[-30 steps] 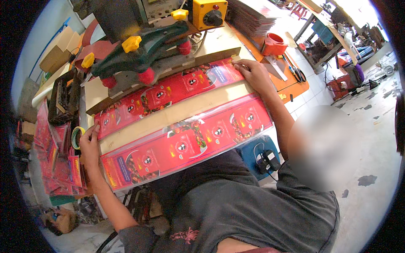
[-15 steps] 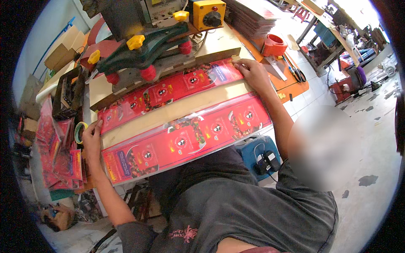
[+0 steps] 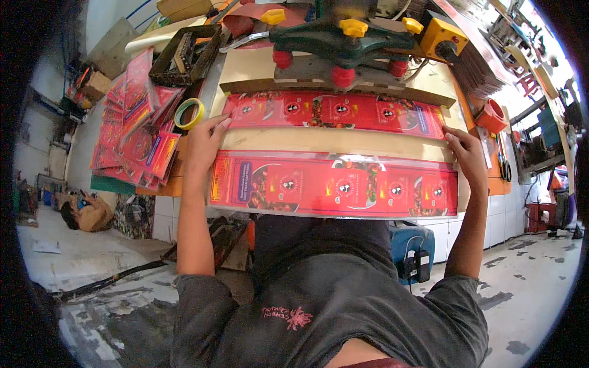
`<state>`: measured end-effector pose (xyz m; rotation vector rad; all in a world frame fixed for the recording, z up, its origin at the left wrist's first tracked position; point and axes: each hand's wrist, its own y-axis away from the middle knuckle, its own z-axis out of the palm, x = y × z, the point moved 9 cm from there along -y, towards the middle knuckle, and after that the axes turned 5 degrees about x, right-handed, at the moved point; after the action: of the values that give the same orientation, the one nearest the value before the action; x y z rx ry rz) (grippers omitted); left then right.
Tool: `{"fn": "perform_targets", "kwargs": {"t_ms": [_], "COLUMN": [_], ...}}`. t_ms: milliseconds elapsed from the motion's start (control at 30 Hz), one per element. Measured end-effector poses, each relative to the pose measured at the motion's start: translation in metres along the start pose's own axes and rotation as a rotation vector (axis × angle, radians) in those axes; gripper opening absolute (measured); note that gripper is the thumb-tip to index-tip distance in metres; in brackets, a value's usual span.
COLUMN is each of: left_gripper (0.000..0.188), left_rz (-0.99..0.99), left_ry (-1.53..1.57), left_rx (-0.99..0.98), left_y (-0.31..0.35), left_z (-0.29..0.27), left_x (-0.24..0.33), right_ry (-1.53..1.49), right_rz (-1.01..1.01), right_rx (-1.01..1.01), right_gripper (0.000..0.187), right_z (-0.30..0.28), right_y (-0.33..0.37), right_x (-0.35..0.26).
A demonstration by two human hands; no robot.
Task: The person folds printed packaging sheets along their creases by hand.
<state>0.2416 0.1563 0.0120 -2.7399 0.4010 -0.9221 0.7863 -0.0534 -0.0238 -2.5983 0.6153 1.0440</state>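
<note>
My left hand has its thumb and fingers closed on the left end of a long red printed plastic strip. At the strip's other end, the fingers of my right hand pinch its corner. This strip lies flat on a pale yellow board, along a low brown ledge. A second red printed strip, in clear film, lies nearer me, its front edge over my lap. Just behind the ledge stands a dark green press frame with yellow knobs and red feet.
A pile of red printed packets lies at the left, with a yellow tape roll beside my left hand. Behind them is a dark tray. At the right are a yellow control box, a red tape dispenser and scissors.
The view has turned, so the board and strips now look nearly level and the packet pile shows more fully. Both hands remain at the ends of the far strip.
</note>
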Motion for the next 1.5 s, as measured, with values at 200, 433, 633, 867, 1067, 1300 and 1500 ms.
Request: {"fn": "perform_targets", "kwargs": {"t_ms": [200,433,633,867,1067,1300,1500], "left_gripper": [0.034,0.034,0.036,0.039,0.038,0.039,0.037], "left_rz": [0.068,0.12,0.098,0.073,0.09,0.117,0.104], "left_ry": [0.074,-0.062,-0.043,0.026,-0.002,-0.031,-0.072], "left_rx": [0.033,0.037,-0.018,-0.041,-0.042,-0.005,0.015], "left_y": [-0.002,-0.003,0.0,-0.006,-0.002,-0.003,0.005], "left_z": [0.007,0.013,0.01,0.022,0.019,0.014,0.006], "left_x": [-0.018,-0.009,-0.02,-0.022,-0.013,-0.009,0.002], "right_ry": [-0.074,-0.013,0.025,-0.081,-0.105,-0.095,-0.093], "right_rz": [-0.108,-0.072,-0.083,-0.041,-0.048,-0.063,-0.051], "right_rx": [0.141,0.158,0.184,0.183,0.19,0.242,0.172], "right_gripper": [0.036,0.037,0.034,0.034,0.033,0.031,0.033], "right_z": [0.003,-0.004,0.004,-0.002,0.0,-0.004,0.002], "right_y": [0.01,0.02,0.015,0.022,0.02,0.02,0.018], "right_x": [-0.004,-0.002,-0.005,-0.005,0.002,-0.002,-0.011]}}
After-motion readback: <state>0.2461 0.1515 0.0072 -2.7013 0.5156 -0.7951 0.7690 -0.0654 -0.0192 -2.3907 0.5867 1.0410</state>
